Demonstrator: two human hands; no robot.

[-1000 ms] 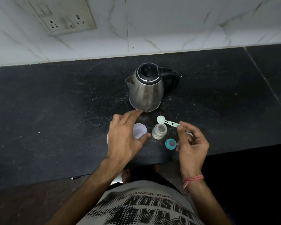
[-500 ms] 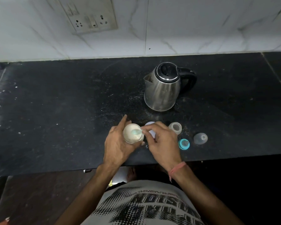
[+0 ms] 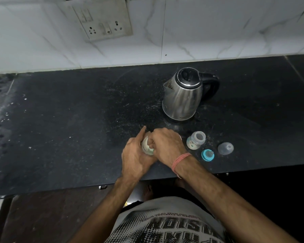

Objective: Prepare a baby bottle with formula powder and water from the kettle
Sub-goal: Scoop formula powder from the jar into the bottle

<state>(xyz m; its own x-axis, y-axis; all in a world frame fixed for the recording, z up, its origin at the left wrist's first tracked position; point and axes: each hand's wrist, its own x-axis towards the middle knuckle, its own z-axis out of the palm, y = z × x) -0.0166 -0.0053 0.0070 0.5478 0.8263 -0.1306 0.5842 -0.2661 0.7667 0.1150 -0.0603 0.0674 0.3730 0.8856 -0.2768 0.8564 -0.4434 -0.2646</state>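
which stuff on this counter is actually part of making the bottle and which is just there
Part of the job:
- formula tub, held by the left hand; right hand dipping into it
- kettle
- open baby bottle
- blue teat ring
- clear cap

Just there:
- wall socket panel
- white specks on the counter

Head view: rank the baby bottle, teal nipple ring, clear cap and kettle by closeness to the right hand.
From the right hand:
1. Baby bottle, just right of it.
2. Teal nipple ring, farther right, near the edge.
3. Clear cap, farthest right.
4. Kettle, behind.
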